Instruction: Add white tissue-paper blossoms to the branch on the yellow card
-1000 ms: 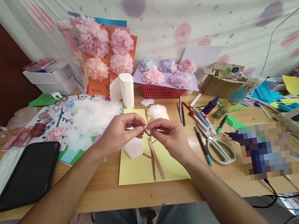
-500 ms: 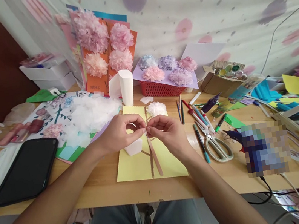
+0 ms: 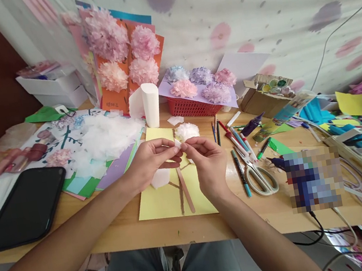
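Tissue scrap (image 3: 178, 144), axis unclear, is pinched between left hand (image 3: 150, 160) and right hand (image 3: 208, 164).

A card sheet (image 3: 164, 200) lies at the near edge of the worktop (image 3: 131, 236). On it lie a flat stick (image 3: 187, 194) and, at its far end, a tissue flower (image 3: 186, 131). Above the sheet the left hand (image 3: 149, 161) and right hand (image 3: 208, 163) meet, pinching a tissue scrap (image 3: 178, 143) between them. Just behind the sheet stands a tissue roll (image 3: 151, 104), with a basket (image 3: 193, 108) behind and to the right. Pens (image 3: 238, 167) lie just right of the sheet and scissors (image 3: 260, 177) lie beyond them. A tissue heap (image 3: 107, 134) lies behind and to the left of the sheet, and a tablet (image 3: 23, 208) lies well to its left.
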`<state>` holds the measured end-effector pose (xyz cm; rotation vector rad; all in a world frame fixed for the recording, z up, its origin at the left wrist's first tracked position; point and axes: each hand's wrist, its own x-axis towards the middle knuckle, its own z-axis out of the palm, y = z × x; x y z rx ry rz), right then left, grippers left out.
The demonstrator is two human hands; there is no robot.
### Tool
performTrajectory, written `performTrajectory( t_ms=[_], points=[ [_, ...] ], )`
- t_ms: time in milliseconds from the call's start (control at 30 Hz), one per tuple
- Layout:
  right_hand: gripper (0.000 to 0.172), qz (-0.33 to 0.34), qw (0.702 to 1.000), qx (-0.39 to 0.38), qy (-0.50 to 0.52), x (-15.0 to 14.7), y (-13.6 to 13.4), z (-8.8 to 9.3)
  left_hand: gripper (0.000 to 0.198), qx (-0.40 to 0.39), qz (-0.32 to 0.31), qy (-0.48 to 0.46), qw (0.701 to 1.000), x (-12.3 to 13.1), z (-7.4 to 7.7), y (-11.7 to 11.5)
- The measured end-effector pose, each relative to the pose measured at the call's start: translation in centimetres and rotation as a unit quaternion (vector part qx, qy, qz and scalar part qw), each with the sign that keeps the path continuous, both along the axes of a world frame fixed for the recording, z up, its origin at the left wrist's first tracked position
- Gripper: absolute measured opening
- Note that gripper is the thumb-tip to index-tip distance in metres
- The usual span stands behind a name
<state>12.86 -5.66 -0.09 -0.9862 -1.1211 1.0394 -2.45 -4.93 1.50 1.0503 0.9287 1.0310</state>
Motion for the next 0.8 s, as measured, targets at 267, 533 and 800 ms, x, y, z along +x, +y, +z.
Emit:
performTrajectory(
  t_ms=[267, 533, 800],
  points=[
    [0.016, -0.009, 1.000, 0.007, -0.013, -0.2, 0.0, -0.2, 0.026, -0.054, -0.022, -0.039, 0.998, -0.1, 0.4, 0.0],
    [0.015, 0.056, 0.935, 0.118, -0.329, 4.5, -2.6, 0.9, 0.030, 0.056, 0.024, 0.151, 0.987, -1.5, -0.7, 1.8],
    [0.023, 0.250, 0.572, 0.405, -0.668, 6.8, -4.0, -0.9, 0.009, 0.081, -0.100, 0.243, 0.961, 0.6, -0.8, 4.2]
  ],
)
